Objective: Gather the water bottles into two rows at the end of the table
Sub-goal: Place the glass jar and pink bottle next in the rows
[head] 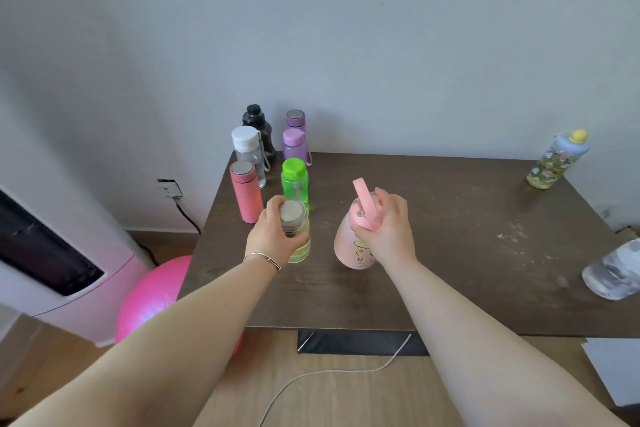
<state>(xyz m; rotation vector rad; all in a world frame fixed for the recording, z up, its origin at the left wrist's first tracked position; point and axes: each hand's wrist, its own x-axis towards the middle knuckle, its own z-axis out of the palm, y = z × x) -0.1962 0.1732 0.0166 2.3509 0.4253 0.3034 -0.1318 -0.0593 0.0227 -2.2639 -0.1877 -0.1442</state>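
Several bottles stand in two rows at the table's left end: a black bottle (257,125), a white-capped clear bottle (248,152) and a pink flask (245,196) on the left; two purple bottles (295,120) (294,146) and a green bottle (295,184) on the right. My left hand (273,236) grips a yellowish glass bottle (300,246) just in front of the green one. My right hand (388,229) holds a tilted pink bottle (348,246) by its top and strap. A floral bottle (557,159) stands far right, and a clear bottle (613,270) sits at the right edge.
The dark wooden table (450,236) has whitish scuffs on its right half. A pink ball (152,291) and a white appliance (52,253) sit on the floor to the left. A white cable (329,374) runs under the table's near edge.
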